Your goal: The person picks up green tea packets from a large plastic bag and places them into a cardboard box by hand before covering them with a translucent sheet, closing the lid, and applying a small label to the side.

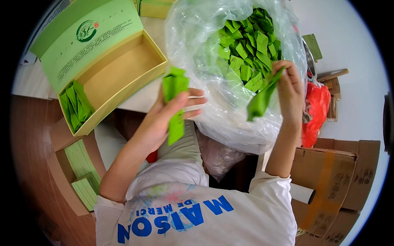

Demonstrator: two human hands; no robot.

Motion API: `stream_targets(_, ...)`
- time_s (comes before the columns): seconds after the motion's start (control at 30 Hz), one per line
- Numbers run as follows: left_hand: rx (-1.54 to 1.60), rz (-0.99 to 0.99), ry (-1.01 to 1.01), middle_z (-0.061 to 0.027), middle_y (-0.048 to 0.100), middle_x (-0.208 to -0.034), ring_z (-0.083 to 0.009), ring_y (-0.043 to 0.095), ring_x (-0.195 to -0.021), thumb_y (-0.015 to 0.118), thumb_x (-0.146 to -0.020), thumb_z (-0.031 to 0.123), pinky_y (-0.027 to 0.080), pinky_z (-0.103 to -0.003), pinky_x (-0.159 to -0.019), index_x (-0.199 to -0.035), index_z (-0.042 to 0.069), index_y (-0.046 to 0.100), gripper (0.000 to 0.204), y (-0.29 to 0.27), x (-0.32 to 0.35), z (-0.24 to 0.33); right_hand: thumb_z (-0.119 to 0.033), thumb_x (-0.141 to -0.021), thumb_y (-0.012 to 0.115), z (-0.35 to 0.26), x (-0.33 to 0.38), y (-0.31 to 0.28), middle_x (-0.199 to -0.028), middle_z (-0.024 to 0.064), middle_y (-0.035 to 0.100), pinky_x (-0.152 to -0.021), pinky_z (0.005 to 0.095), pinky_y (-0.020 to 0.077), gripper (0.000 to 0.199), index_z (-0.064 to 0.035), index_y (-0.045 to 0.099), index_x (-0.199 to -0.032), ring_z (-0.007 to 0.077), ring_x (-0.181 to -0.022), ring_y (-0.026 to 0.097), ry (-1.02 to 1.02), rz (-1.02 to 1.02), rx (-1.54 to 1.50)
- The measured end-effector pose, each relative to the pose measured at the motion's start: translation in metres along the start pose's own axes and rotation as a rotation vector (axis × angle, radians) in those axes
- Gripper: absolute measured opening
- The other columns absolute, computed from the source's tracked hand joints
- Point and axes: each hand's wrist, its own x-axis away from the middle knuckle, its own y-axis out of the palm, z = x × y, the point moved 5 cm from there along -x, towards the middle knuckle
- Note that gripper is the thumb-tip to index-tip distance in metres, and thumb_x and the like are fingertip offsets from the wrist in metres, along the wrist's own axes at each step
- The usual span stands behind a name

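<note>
My left hand [168, 110] grips a green sachet [175, 88] upright between thumb and fingers, just right of the open gift box. In my right hand [289, 78] another green sachet [262, 100] is pinched by its top end and hangs slanting down to the left, slightly blurred. Behind it, a large clear plastic bag [193, 45] gapes around a heap of loose green sachets [250, 45]. The pale green gift box [152, 67] stands at the left with its lid raised; several green sachets [76, 106] are packed in its left end, and bare inner floor shows beside them.
At the lower left a cardboard carton [61, 164] holds light green boxes [84, 162]. Brown cartons [328, 176] are stacked at the right, below a red plastic bag [318, 106]. Another yellow-green box [154, 9] lies at the top edge, and a metal bowl [308, 57] shows behind the clear bag.
</note>
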Motion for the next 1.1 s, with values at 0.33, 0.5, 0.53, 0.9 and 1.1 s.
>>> stream_targets(0.33,-0.122,-0.127,-0.113,-0.0131,0.045,-0.123,-0.0155,0.056,-0.091,0.063,-0.088,0.022,0.049,-0.031,-0.078,-0.142,0.009,0.013,0.075,0.024,0.008,-0.025,-0.004,-0.083,0.063,0.003,0.004,0.080,-0.088,0.0086,0.057,-0.059,0.0318,0.0456,0.018,-0.0039,0.056,-0.100,0.0189,-0.068,0.055,-0.255,0.080,0.575)
stream_targets(0.5,-0.032,-0.073,-0.087,-0.0123,0.048,-0.118,-0.0169,0.057,-0.083,0.062,-0.088,0.018,0.049,-0.032,-0.073,-0.139,0.010,0.017,0.069,0.014,0.015,-0.020,-0.016,-0.081,0.067,0.086,-0.071,-0.012,-0.103,0.0119,0.061,-0.079,0.0408,0.0485,0.034,-0.0038,0.057,-0.111,0.0308,-0.092,0.060,-0.338,0.311,1.161)
stream_targets(0.53,-0.031,-0.070,-0.080,-0.0123,0.048,-0.118,-0.0169,0.057,-0.083,0.062,-0.088,0.018,0.049,-0.032,-0.073,-0.139,0.010,0.017,0.069,0.014,0.015,-0.018,-0.016,-0.081,0.067,0.111,-0.084,-0.026,-0.103,0.0119,0.061,-0.079,0.0408,0.0485,0.034,-0.0038,0.057,-0.111,0.0308,-0.092,0.060,-0.346,0.308,1.160)
stream_targets(0.9,-0.034,0.002,-0.051,-0.0120,0.047,-0.119,-0.0165,0.058,-0.090,0.066,-0.086,0.018,0.049,-0.031,-0.077,-0.138,0.009,0.016,0.073,-0.003,0.016,-0.008,-0.013,-0.096,0.046,0.112,-0.084,-0.070,-0.094,0.0137,0.066,-0.059,0.0294,0.0498,0.022,-0.0013,0.058,-0.110,0.0207,-0.075,0.065,0.067,0.316,0.293)
stream_targets(1.1,-0.031,0.068,0.080,-0.0118,0.048,-0.122,-0.0213,0.057,-0.100,0.065,-0.086,0.018,0.049,-0.036,-0.086,-0.143,0.009,0.020,0.074,-0.007,0.005,-0.009,-0.012,-0.095,0.051,0.044,-0.019,0.024,-0.084,0.0028,0.056,-0.052,0.0178,0.0377,0.038,-0.0030,0.043,-0.130,0.0066,-0.059,0.046,0.345,0.211,-0.673)
